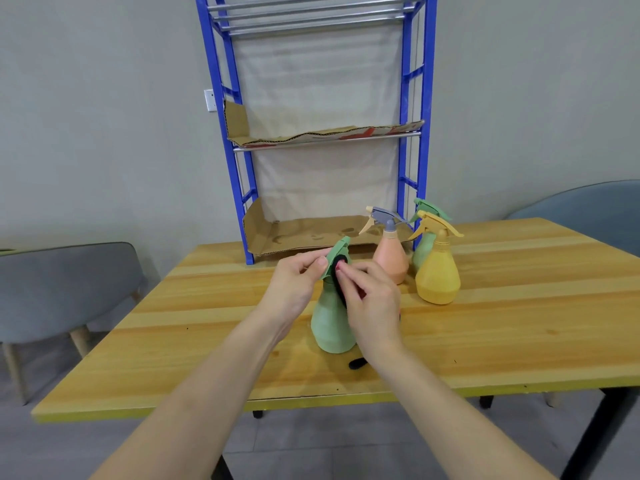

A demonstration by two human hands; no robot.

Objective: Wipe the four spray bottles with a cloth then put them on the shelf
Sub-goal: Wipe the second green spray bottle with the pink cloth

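Note:
A green spray bottle (329, 323) stands on the wooden table (519, 327) in front of me. My left hand (294, 289) pinches its green spray head from the left. My right hand (372, 303) presses a black cloth (341, 271) against the head and neck; a black end of the cloth (356, 363) hangs down to the table under my wrist. Behind to the right stand a pink bottle (391, 258) with a grey head, a yellow bottle (438, 275) and a second green bottle (426, 237), partly hidden by the yellow one. The blue shelf (239, 168) rises at the table's far edge.
The shelf's lower and middle levels are lined with cardboard (311, 233); its top level is bare metal bars. A grey chair (65, 285) stands left of the table and another chair (588, 209) at the right. A grey wall is behind.

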